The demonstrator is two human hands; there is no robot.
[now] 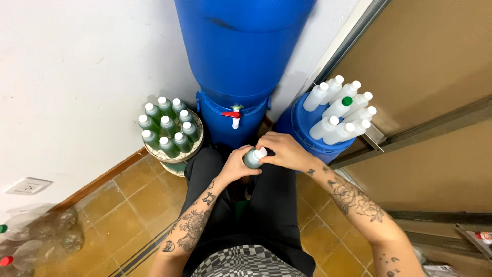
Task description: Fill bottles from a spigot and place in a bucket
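Sitting over a tiled floor [128, 205], the person is holding a small green-filled bottle [251, 159] just above the lap, right in front of the big blue drum [241, 46] and below its red-handled tap [233, 115]. The left hand [234, 166] is wrapping around the bottle's body from below and gripping it firmly, while the right hand [284, 150] is closing its fingers over the white cap [261, 152] at the bottle's upper end, pinching it from the side. Judging by its look, the bottle is thin plastic, full of green liquid, so it is probably carrying modest weight and giving a little under a squeeze; a hard grip on the body with the cap loose could be pushing liquid out at the neck. The wall may also be wet and slippery near the tap, though no drips are showing. The safest hold appears to be the one in use: the palm around the middle of the body, the fingertips on the cap, whose surface detail is too small to tell. To the left, a cluster of filled green bottles [166, 128] is standing upright on a round tray [171, 156] beside the drum. To the right, empty white bottles [343, 110] are leaning together in a blue bucket [302, 133].
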